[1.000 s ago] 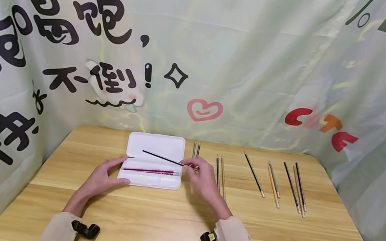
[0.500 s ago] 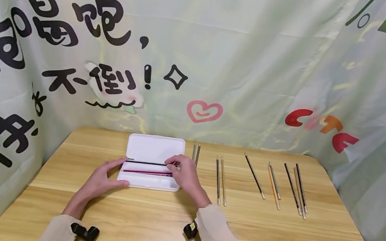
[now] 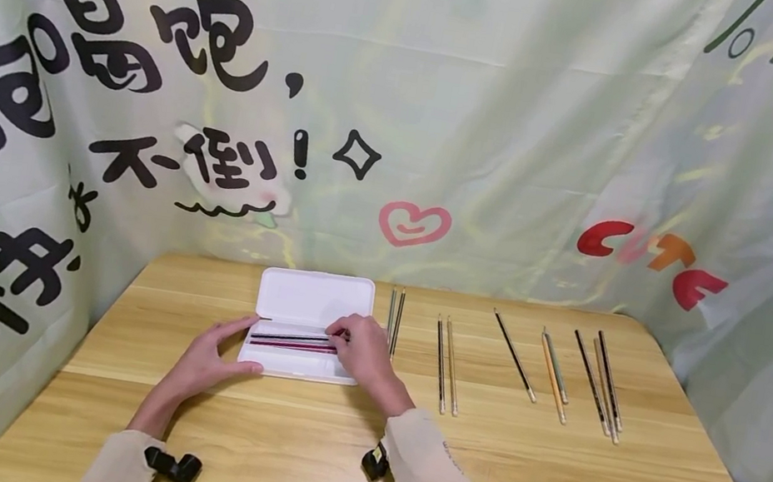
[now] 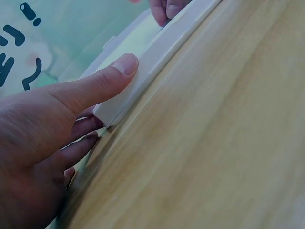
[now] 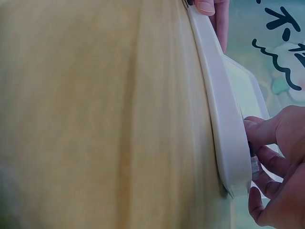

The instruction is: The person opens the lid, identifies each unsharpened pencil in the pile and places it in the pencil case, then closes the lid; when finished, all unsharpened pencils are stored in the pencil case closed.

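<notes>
A white pencil case (image 3: 315, 297) lies with its lid open towards the back of the table. My left hand (image 3: 209, 354) holds its left end, thumb (image 4: 116, 71) along the front edge and the other fingers round the end and back. Above the tray, my right hand (image 3: 366, 357) pinches a black pencil (image 3: 284, 336) near its right end. That pencil lies lengthwise in the case, just behind dark red pencils (image 3: 290, 346). In the right wrist view the pencil's end (image 5: 255, 164) shows between my fingers; its far tip is hidden there.
Right of the case lie a pair of pencils (image 3: 398, 319), then a black one (image 3: 441, 363) beside a tan one (image 3: 453, 365). Farther right are a single black pencil (image 3: 515, 354), an orange one (image 3: 553, 377) with a grey one, and a darker group (image 3: 609, 382).
My right hand has carried the black pencil left and down from beside the case into the tray, next to the red pencils. My left hand has stayed on the case.
</notes>
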Motion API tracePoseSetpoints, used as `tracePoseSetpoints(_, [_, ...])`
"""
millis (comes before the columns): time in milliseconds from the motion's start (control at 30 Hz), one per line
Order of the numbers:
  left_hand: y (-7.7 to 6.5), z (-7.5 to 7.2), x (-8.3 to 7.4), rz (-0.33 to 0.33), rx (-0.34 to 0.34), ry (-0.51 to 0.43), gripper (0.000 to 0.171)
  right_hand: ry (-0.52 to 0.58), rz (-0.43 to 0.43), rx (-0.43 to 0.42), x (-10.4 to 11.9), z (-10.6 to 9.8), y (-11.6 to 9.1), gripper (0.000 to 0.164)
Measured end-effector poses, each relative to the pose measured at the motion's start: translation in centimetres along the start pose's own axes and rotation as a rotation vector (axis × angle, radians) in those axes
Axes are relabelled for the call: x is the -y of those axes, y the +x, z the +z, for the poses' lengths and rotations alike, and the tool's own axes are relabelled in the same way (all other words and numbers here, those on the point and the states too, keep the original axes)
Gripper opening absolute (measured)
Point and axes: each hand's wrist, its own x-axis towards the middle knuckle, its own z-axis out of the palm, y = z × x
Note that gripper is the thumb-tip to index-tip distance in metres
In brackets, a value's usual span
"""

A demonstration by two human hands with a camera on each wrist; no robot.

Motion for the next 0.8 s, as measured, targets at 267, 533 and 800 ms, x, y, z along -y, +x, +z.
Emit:
tracePoseSetpoints(267, [0.0, -0.1, 0.0, 0.002, -0.004, -0.004, 0.088, 0.092, 0.002, 0.045, -0.2, -0.6, 0.0, 0.013])
tracePoseSetpoints(533, [0.2, 0.1, -0.1, 0.027, -0.007, 0.009, 0.087, 0.219, -0.001, 0.033, -0.5, -3.8, -1.0, 0.02])
tracePoseSetpoints(800, [0.0, 0.0, 0.1, 0.013, -0.014, 0.013, 0.088, 0.243, 0.042, -0.032, -1.8, -7.7, -2.8, 0.031])
